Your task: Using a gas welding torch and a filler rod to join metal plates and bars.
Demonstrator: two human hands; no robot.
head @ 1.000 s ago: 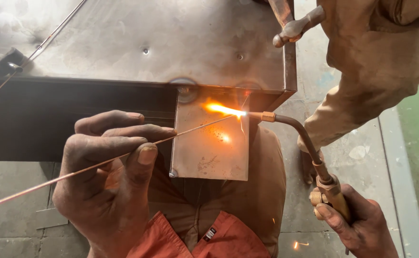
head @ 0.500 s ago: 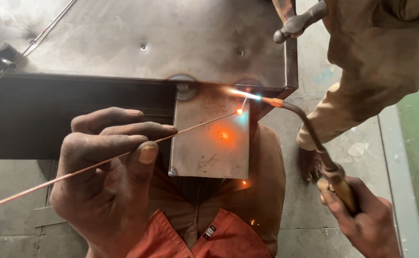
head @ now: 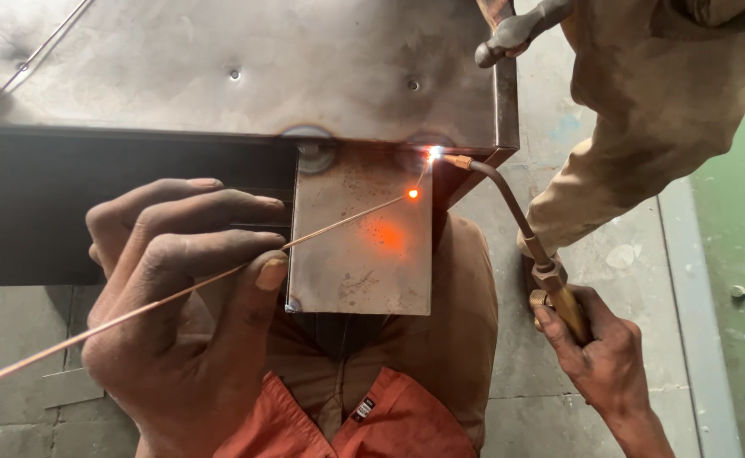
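My left hand (head: 177,314) pinches a long thin copper-coloured filler rod (head: 135,309); its glowing orange tip sits over a small hanging steel plate (head: 360,246). My right hand (head: 606,356) grips the brass handle of a gas torch (head: 517,220). The torch's curved neck reaches up-left, and its bright flame touches the joint where the plate meets the large steel sheet box (head: 245,68). An orange glow reflects on the plate.
Another person in tan clothing (head: 652,110) stands at the upper right, holding a hammer (head: 517,30) above the box corner. A dark steel flange (head: 92,203) runs left. A green surface (head: 742,254) lies right. My orange-and-tan clothing shows below.
The torch flame has shrunk and moved right along the joint to the plate's upper right corner. The rod tip now glows just below the flame. My right hand shifted right.
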